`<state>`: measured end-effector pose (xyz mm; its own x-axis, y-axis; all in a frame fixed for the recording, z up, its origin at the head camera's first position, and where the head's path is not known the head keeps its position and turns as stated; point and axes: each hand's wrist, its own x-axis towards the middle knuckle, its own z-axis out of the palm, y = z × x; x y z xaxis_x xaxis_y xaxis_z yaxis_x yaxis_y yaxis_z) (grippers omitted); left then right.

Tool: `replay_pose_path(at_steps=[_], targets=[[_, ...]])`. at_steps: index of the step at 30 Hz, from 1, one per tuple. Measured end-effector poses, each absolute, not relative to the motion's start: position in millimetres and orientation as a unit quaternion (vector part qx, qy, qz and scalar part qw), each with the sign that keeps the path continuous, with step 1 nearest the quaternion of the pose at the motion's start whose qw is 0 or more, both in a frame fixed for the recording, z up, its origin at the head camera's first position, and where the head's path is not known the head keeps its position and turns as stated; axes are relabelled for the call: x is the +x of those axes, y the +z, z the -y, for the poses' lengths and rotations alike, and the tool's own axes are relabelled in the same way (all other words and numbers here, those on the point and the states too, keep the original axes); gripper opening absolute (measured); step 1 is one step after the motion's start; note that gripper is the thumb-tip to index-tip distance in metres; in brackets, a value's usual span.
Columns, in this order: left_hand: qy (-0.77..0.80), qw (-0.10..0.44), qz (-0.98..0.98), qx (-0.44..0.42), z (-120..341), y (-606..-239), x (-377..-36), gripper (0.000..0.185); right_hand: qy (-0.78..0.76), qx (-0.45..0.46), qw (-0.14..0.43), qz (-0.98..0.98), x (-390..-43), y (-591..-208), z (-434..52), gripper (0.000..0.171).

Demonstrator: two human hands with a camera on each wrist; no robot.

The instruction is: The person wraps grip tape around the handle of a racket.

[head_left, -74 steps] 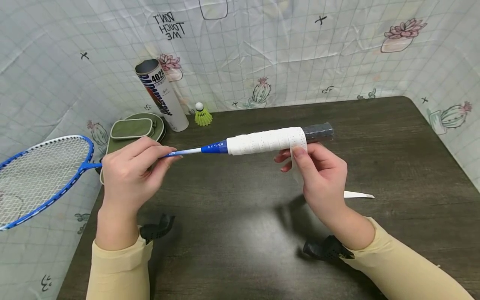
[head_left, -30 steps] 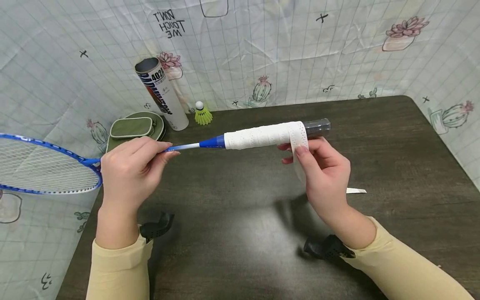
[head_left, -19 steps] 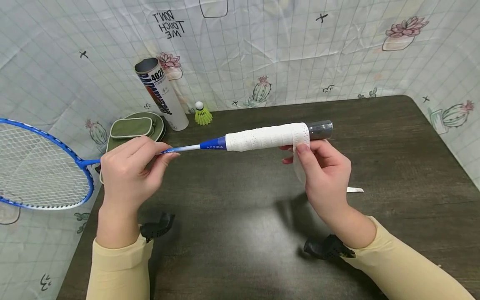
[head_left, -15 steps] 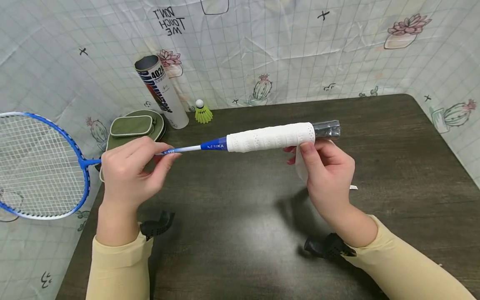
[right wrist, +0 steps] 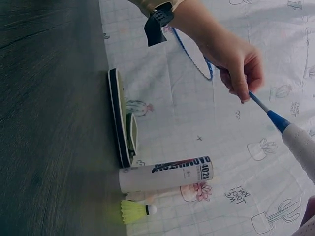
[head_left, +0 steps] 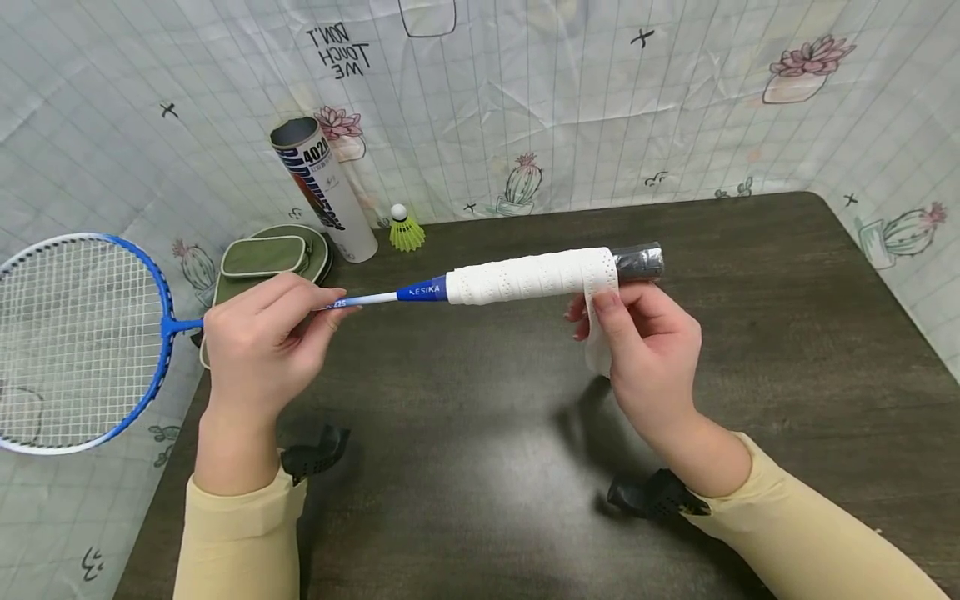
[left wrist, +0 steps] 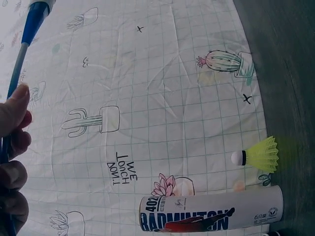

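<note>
My left hand [head_left: 258, 337] pinches the thin shaft of a blue-and-white badminton racket [head_left: 424, 290], held level above the table. The strung head [head_left: 86, 342] sticks out to the left. White perforated grip tape [head_left: 525, 278] is wound in overlapping turns over most of the handle. Toward the butt, a dark, shiny stretch of handle [head_left: 641, 261] shows bare. My right hand [head_left: 652, 350] pinches the loose strip of tape just below the handle, between thumb and fingers; the strip's tail hangs down partly behind the hand. In the right wrist view, the left hand [right wrist: 236, 61] grips the shaft.
A white shuttlecock tube [head_left: 330, 196] stands at the back left of the dark table [head_left: 465, 467]. Beside it is a yellow shuttlecock [head_left: 407, 232], cork up. A green case [head_left: 270, 254] lies behind the left hand. A patterned cloth [head_left: 585, 108] hangs behind the table.
The racket has turned about its shaft, its head swinging from edge-on to facing me. The taped part reaches slightly closer to the butt. Both hands keep their pinches; a white scrap near the right wrist became hidden.
</note>
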<state>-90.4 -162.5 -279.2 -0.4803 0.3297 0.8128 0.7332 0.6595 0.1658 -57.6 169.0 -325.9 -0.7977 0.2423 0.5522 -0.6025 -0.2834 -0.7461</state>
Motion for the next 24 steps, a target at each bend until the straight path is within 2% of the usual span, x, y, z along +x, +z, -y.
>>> replay_pose_path(at_steps=[5, 11, 19, 24], targets=[[-0.25, 0.397, 0.825, -0.316, 162.3, -278.8, -89.8, 0.008, 0.784, 0.177, 0.251, 0.539, -58.9, -328.1, -167.6, 0.012], [-0.251, 0.405, 0.816, -0.329, 162.1, -280.5, -91.0, 0.008, 0.79, 0.159, 0.235, 0.543, -59.4, -329.6, -168.5, 0.016], [-0.247, 0.381, 0.816, -0.358, 161.6, -280.4, -91.5, 0.007, 0.762, 0.151, 0.28, 0.564, -60.2, -329.8, -170.9, 0.027], [-0.248, 0.379, 0.817, -0.358, 160.9, -279.7, -90.3, 0.007, 0.762, 0.143, 0.284, 0.564, -59.0, -328.5, -171.3, 0.027]])
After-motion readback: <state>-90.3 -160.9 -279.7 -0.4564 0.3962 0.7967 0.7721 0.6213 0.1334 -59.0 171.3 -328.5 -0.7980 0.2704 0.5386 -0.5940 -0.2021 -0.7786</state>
